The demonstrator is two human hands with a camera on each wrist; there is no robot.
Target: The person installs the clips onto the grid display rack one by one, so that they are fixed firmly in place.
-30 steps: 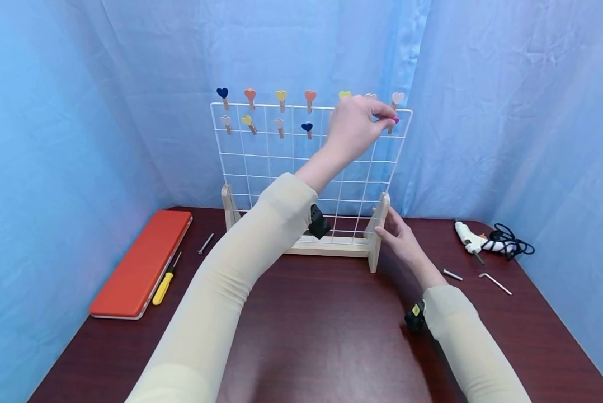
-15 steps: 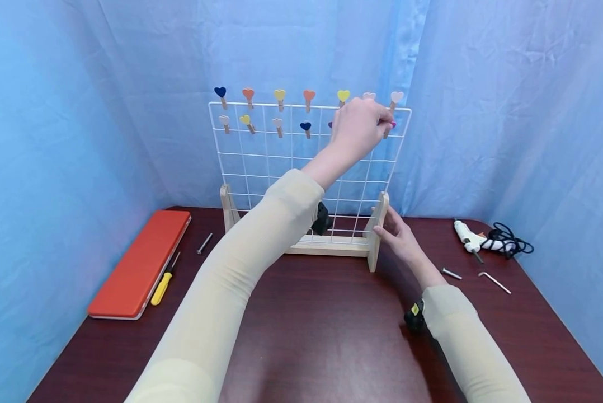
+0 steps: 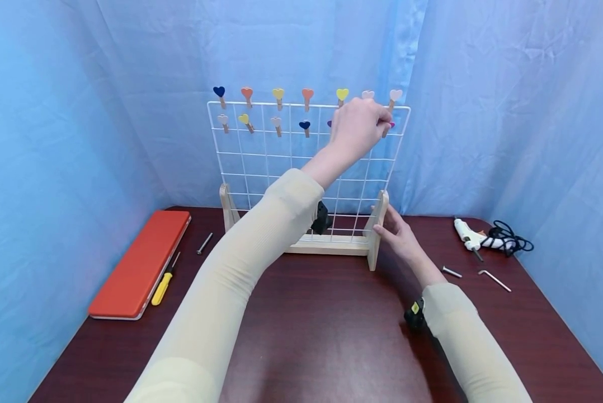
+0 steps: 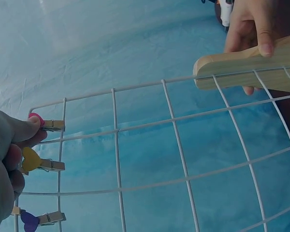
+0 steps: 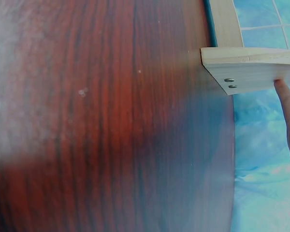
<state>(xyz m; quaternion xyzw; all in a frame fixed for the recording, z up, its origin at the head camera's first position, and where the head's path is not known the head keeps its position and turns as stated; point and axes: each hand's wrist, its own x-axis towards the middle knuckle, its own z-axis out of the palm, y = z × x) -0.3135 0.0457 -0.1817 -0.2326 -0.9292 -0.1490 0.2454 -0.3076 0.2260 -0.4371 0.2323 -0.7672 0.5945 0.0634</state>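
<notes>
A white wire grid panel [image 3: 276,154] stands upright in a wooden stand [image 3: 331,246]. My left hand [image 3: 359,126] reaches across to the panel's upper right and pinches a small clothespin [image 4: 53,125] by its pink heart, its wooden tip at the second wire. Just beside those fingers are a yellow-heart clothespin [image 4: 52,165] and a purple-heart one [image 4: 50,217], both on the same wire. My right hand [image 3: 402,240] grips the stand's right upright [image 3: 377,229], thumb in front and fingers behind. One of its fingers touches the outer wood in the right wrist view.
More heart clothespins line the top wire, such as a navy one [image 3: 219,92]. An orange-red case [image 3: 140,266], yellow screwdriver [image 3: 163,285] and bolt [image 3: 205,243] lie left. A glue gun [image 3: 475,238], another bolt [image 3: 451,272] and hex key [image 3: 495,281] lie right.
My left hand has shifted slightly down and left with the pink-heart clothespin, uncovering the yellow heart on top and a purple one below. The right hand keeps its grip on the stand.
</notes>
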